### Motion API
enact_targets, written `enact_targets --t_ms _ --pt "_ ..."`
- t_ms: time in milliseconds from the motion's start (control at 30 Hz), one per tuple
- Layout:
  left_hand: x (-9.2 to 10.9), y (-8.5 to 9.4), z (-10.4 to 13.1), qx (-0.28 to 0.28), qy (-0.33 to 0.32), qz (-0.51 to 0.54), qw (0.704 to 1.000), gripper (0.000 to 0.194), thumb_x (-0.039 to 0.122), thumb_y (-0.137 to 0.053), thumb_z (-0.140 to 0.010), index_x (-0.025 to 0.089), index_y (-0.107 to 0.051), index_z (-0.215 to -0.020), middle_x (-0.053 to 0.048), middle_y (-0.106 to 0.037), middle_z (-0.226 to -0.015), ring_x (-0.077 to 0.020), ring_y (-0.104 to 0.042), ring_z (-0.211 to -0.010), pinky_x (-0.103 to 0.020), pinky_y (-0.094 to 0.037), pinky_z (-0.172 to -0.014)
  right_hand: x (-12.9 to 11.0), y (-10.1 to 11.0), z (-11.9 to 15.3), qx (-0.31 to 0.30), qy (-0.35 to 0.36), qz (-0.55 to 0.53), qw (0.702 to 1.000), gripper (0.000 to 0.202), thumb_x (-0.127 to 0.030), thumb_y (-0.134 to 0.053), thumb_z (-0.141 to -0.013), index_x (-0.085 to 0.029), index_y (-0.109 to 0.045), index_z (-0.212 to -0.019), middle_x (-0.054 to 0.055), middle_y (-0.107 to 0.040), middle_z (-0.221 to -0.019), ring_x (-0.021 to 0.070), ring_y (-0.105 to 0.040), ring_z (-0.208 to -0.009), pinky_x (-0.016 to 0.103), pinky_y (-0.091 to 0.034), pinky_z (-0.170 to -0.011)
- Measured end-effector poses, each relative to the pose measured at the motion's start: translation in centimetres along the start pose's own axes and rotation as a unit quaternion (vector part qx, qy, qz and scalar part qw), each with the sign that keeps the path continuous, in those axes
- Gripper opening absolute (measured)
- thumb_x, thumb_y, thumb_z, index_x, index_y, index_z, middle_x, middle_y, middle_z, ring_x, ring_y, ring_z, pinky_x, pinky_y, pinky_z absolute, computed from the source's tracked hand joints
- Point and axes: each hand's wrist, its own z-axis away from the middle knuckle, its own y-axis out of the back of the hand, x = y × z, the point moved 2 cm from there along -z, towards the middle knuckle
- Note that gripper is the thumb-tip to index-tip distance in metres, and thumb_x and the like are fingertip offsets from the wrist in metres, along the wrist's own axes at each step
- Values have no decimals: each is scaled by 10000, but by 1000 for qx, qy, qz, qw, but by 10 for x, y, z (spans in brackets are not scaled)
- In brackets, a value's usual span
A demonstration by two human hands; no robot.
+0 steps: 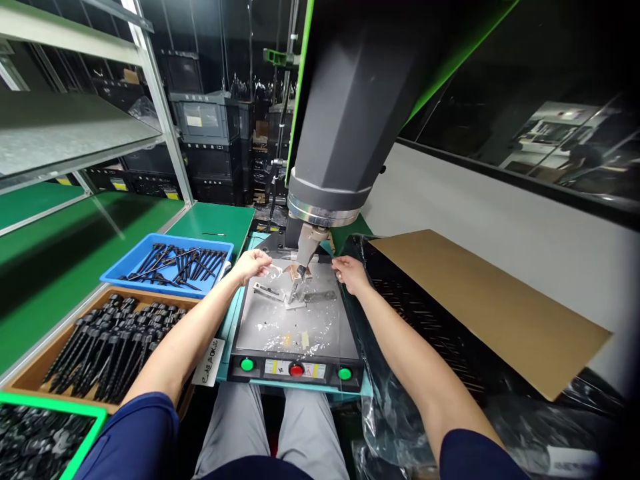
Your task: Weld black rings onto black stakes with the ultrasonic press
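"Status?"
"Fixture point(293, 294) sits under the press tip point(307, 244), your left hand point(253, 265) and right hand point(353, 275) either side. Fingers curled; can't tell if either grip holds anything."
"Step?"
"Positioning, probably. Calls for fingers clear of the tip."

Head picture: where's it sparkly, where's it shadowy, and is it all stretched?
In the head view, white glints dot what looks like clear plastic film over the metal plate; same head view, a dark shadow on the green tabletop at left; head view again, outer edges look stretched, wide-angle style.
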Motion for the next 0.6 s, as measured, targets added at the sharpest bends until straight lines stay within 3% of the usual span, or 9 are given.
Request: enact_targets --t_ms 267,600 --pt "-1 -22 -11 8 10 -12 1000 284 305 -775 -701 154 -535 -713 -13 -661 -622 -86 -568 -452 -180 -375 -431 13 19 -2 13 -16 24 999 241 -297 -764 -724 -165 -568 -768 -38 -567 -585 32 -352 -346 156 -200 -304" --pt "-4 -30 -19 40 8 5 999 303 317 -767 -715 171 -505 -666 25 -593 -547 -68 -508 -420 -184 -348 -423 24 15 -1 26 -35 45 998 169 -228 -729 -775 -162 -573 -774 -35 -578 -576 30 -351 -334 144 -223 -297"
